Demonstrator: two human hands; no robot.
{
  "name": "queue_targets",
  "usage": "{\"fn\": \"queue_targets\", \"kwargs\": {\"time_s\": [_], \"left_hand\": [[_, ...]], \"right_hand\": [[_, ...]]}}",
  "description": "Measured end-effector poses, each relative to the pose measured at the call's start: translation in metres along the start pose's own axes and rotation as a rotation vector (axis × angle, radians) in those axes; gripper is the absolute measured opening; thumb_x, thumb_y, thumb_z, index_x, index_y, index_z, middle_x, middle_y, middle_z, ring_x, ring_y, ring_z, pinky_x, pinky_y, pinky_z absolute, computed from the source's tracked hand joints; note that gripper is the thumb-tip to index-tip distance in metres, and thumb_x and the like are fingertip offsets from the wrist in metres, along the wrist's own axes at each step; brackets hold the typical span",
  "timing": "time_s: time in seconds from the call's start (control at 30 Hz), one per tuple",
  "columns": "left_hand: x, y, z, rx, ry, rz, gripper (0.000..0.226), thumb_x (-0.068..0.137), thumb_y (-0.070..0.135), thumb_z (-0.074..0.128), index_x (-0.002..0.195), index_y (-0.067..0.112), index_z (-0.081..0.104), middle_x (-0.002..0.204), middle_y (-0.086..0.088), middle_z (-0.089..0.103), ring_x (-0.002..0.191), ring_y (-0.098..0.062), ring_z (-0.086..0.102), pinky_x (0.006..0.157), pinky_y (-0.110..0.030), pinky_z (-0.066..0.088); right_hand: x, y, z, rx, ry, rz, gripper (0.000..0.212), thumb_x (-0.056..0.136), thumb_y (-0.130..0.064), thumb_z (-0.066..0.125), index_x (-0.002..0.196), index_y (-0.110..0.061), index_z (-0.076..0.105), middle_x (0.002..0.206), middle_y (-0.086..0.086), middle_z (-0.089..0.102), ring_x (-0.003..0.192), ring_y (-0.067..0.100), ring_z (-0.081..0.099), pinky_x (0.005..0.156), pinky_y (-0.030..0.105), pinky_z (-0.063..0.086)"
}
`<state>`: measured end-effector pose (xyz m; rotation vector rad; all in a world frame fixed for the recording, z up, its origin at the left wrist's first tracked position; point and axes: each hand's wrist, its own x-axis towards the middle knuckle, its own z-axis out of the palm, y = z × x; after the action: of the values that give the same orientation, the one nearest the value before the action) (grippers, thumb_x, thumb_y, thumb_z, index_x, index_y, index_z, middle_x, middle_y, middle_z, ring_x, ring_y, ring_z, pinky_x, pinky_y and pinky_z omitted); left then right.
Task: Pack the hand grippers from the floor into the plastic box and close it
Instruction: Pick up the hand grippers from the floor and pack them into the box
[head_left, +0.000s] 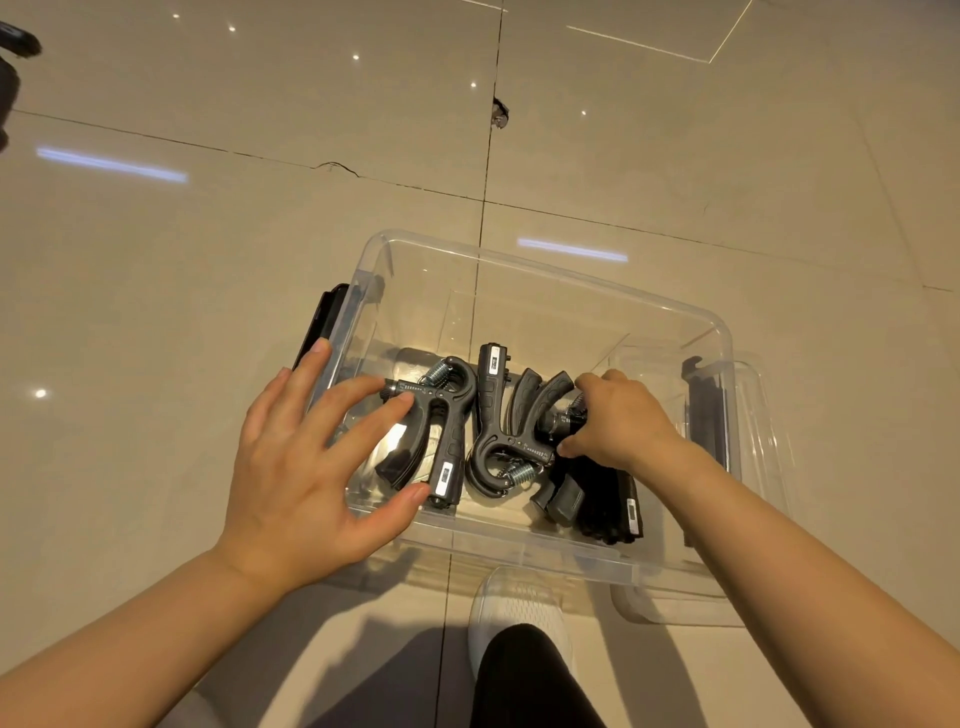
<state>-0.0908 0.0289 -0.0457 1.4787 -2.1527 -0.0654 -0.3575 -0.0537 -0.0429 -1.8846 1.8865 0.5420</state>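
Currently the packing stage appears close to complete, judging from how things lie. Several hand grippers (431, 431) rest on the bottom of the plastic box (545, 291), and none is visible on the tiled floor (208, 234) around it. The box stands open on the floor, directly ahead of the person.

Status of the hands:
- The left hand (311, 457) is spread over the near left corner of the box, fingers straight and apart. It holds nothing; whether the fingertips touch the leftmost gripper or hover just above it cannot be told.
- The right hand (618, 421) is inside the box, right of centre, fingers curled down onto a gripper (550, 415). It appears to be seating or releasing this item.

Remaining work, as a judgement: withdraw both hands, fit the lid, and secure the latches. A clear plastic panel (748, 519), probably the lid, lies just beside and partly under the right side of the box. A dark latch (322, 322) shows on the left wall and another (704, 410) on the right.

Appearance of the task items: the grippers are dark grey or black, each with two handles, a coiled metal spring and a small pale label. They lie flat, close together, in the near half of the box; those at the near right overlap, so an exact count is not possible. The box is transparent, with rounded corners.
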Motion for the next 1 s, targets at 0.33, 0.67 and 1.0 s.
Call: {"fn": "queue_targets", "kwargs": {"time_s": [0.33,0.67,1.0], "left_hand": [[0.000,0.002,0.000,0.000,-0.009,-0.010,0.063,0.086,0.063,0.038,0.114,0.015,0.067,0.115,-0.010,0.063,0.132,-0.040,0.037,0.098,-0.057,0.037],[0.000,0.000,0.000,0.001,-0.001,-0.005,0.063,0.086,0.062,0.039,0.114,0.015,0.067,0.116,-0.011,0.063,0.132,-0.040,0.037,0.099,-0.056,0.036],[0.000,-0.004,-0.002,0.013,-0.019,0.017,0.063,0.085,0.063,0.038,0.114,0.016,0.068,0.118,-0.011,0.062,0.131,-0.037,0.039,0.100,-0.052,0.033]], "right_hand": [[-0.003,0.003,0.005,-0.056,0.031,0.073,0.069,0.074,-0.044,0.074,0.130,-0.013,0.048,0.124,0.012,0.048,0.115,0.032,0.046,0.088,0.038,0.044],[0.012,0.005,-0.005,-0.052,-0.164,-0.030,0.081,0.070,-0.048,0.077,0.133,-0.012,0.042,0.131,0.010,0.047,0.118,0.028,0.048,0.091,0.035,0.042],[0.000,0.006,0.013,-0.165,0.004,-0.096,0.061,0.077,-0.046,0.067,0.122,-0.015,0.039,0.109,0.009,0.056,0.094,0.027,0.052,0.070,0.031,0.040]]}}
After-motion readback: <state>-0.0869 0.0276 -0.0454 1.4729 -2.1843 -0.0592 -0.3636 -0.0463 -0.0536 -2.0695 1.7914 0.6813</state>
